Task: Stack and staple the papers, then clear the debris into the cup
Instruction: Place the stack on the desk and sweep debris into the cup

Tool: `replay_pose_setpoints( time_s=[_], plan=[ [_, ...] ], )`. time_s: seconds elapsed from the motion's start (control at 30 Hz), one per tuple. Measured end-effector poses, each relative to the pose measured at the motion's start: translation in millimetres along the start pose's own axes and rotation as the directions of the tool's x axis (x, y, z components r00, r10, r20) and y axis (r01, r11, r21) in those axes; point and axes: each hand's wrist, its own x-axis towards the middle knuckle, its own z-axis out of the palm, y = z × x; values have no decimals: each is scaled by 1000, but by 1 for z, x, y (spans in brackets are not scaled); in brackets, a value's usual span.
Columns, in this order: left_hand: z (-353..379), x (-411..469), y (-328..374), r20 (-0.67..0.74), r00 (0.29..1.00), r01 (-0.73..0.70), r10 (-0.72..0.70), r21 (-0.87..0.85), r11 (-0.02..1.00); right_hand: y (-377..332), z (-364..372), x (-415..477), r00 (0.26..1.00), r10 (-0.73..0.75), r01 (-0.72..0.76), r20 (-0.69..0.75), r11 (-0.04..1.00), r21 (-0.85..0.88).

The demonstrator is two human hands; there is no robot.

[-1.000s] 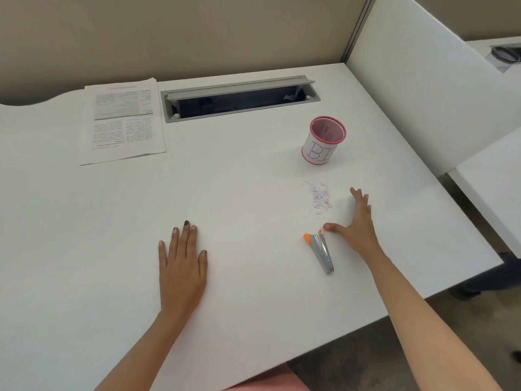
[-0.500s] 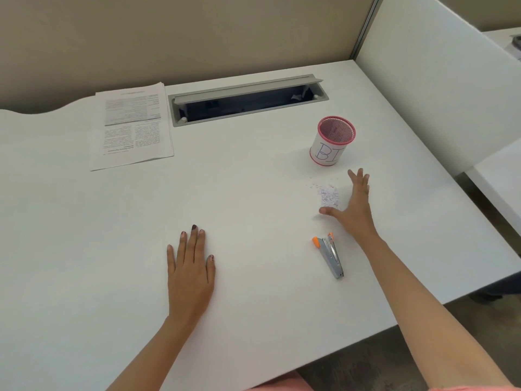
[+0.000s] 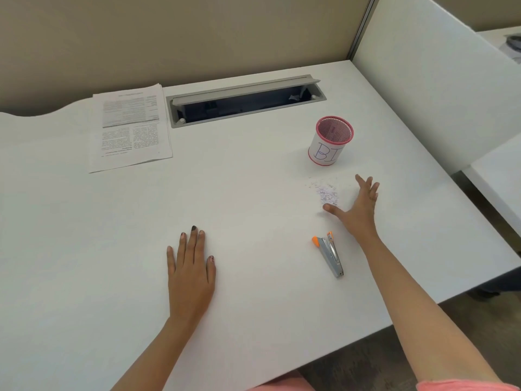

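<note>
1. The debris (image 3: 327, 193), a small heap of paper bits, lies on the white desk (image 3: 253, 193) near the upright cup (image 3: 330, 142) (pink mesh, white label), on its near side.
2. The right hand (image 3: 357, 208) is just right of the heap, fingers straight and spread, thumb stretched along its near edge, holding nothing.
3. The stapler (image 3: 329, 255) lies on the desk beside the right wrist.
4. The left hand (image 3: 191, 266) rests palm down, fingers straight, empty, well apart to the left.
5. The papers (image 3: 129, 128) lie stacked at the far left, beside the open cable slot (image 3: 245, 101).
</note>
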Motion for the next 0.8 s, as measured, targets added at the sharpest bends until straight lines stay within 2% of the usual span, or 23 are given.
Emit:
replay_pose_setpoints(
  time_s=[0.23, 0.37, 0.53, 0.7, 0.8],
  plan=[
    [-1, 0, 1, -7, 1000, -2, 2, -12, 1000, 6, -5, -10, 988, -108, 117, 115, 990, -79],
    [-1, 0, 1, -8, 1000, 1, -1, -17, 1000, 5, 0, -1, 1000, -22, 22, 22, 1000, -18],
    [-1, 0, 1, -10, 1000, 1, -1, -21, 1000, -2, 0, 6, 999, 8, -6, -49, 999, 50],
    [-1, 0, 1, -13, 1000, 4, -5, -28, 1000, 1, 3, -5, 971, -12, -13, -239, 994, -105],
    [-1, 0, 1, -12, 1000, 7, -7, -33, 999, -4, 6, -7, 960, 93, -126, -264, 986, -112]
  ],
)
